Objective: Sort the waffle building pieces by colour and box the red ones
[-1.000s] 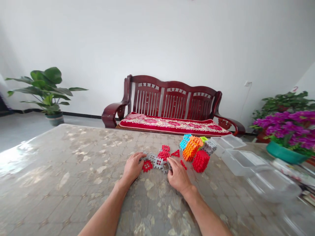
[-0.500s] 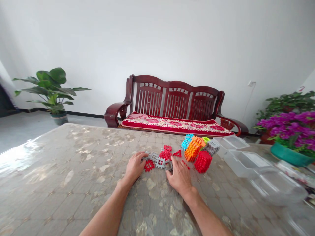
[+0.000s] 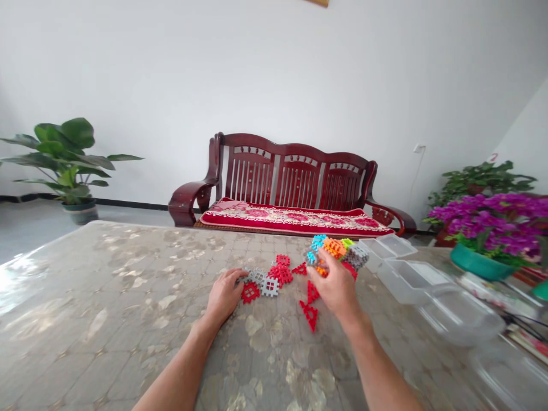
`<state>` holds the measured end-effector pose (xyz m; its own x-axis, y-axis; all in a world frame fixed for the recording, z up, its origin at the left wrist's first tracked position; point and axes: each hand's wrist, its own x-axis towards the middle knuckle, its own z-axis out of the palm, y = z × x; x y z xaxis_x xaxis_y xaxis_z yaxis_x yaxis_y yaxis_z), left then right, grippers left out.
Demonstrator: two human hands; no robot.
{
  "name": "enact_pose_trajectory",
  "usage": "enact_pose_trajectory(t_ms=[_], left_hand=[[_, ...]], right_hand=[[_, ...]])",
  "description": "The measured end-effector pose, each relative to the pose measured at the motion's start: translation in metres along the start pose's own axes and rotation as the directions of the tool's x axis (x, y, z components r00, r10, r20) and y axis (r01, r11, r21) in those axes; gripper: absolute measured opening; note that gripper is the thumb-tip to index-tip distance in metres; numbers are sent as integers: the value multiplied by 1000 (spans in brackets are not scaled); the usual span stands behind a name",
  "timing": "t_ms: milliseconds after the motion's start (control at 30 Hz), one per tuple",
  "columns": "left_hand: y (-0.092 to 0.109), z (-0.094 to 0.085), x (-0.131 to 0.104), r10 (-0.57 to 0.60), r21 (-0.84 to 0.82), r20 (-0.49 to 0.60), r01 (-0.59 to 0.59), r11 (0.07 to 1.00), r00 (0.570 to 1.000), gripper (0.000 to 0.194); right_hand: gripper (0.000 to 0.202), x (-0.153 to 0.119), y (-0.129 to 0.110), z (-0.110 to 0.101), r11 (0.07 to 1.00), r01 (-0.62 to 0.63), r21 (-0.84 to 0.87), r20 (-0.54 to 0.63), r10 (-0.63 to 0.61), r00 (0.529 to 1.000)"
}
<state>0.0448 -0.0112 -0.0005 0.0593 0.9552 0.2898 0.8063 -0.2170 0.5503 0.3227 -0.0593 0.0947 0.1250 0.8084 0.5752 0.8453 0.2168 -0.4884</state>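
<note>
My left hand (image 3: 226, 292) rests on the table, thumb and fingers closed on the edge of a grey notched tile mostly hidden by the fingertips. Beside it lie a grey square building tile (image 3: 269, 286), a red square tile (image 3: 250, 292) and a cluster of red tiles (image 3: 281, 275). My right hand (image 3: 336, 282) is over the stacked tiles, thumb and fingers apart, with the orange stack (image 3: 334, 248) showing past them; no piece is clearly held. Red triangular tiles (image 3: 310, 315) lie to its left. Blue tiles (image 3: 317, 242) and a grey stack (image 3: 358, 257) stand behind it.
Clear plastic boxes (image 3: 405, 279) stand along the right side of the patterned table (image 3: 141, 319). Purple flowers in a teal pot (image 3: 482, 261) are farther right. A wooden bench (image 3: 295, 177) stands behind the table; a potted plant (image 3: 79, 171) is at the left.
My right hand has left the grey tiles and moved right to the stacks, uncovering the red triangles. A grey tile beside it no longer shows there. My left hand stays with the tiles.
</note>
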Motion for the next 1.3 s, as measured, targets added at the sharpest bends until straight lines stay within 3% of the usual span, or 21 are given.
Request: enact_pose_trajectory(t_ms=[100, 200, 333, 500, 733, 900, 1033, 1133, 1233, 1300], left_hand=[[0, -1, 0, 6, 3, 1, -6, 1000, 1000, 36], [-1, 0, 1, 2, 10, 3, -2, 1000, 1000, 36], [-1, 1, 1, -7, 12, 7, 7, 1000, 1000, 36], [-3, 2, 2, -4, 11, 3, 4, 1000, 1000, 36], [-5, 3, 2, 3, 7, -19, -3, 1000, 1000, 36], [-4, 2, 2, 1, 4, -11, -1, 1000, 1000, 36], [-5, 3, 2, 0, 2, -15, 0, 1000, 1000, 36], [-4, 4, 2, -1, -11, -24, 0, 1000, 1000, 37], [-3, 3, 1, -7, -30, -33, 6, 1000, 999, 36], [-2, 2, 1, -15, -40, -37, 13, 999, 999, 36]], right_hand=[[57, 30, 26, -43, 992, -125, 5, -97, 125, 987], [60, 55, 62, -75, 963, -219, -156, -142, 198, 970], [59, 75, 95, -91, 890, -250, -382, -64, 245, 967], [58, 83, 106, -85, 816, -241, -525, 32, 302, 953], [49, 89, 104, -84, 793, -212, -571, 99, 323, 941], [52, 88, 102, -87, 812, -242, -530, 57, 319, 946], [44, 78, 85, -87, 883, -229, -409, -48, 230, 972], [39, 63, 59, -69, 972, -135, -194, -9, 135, 991], [33, 40, 30, -32, 998, -51, 23, 200, 45, 979], [32, 22, 12, -1, 997, -38, 67, 361, 12, 932]])
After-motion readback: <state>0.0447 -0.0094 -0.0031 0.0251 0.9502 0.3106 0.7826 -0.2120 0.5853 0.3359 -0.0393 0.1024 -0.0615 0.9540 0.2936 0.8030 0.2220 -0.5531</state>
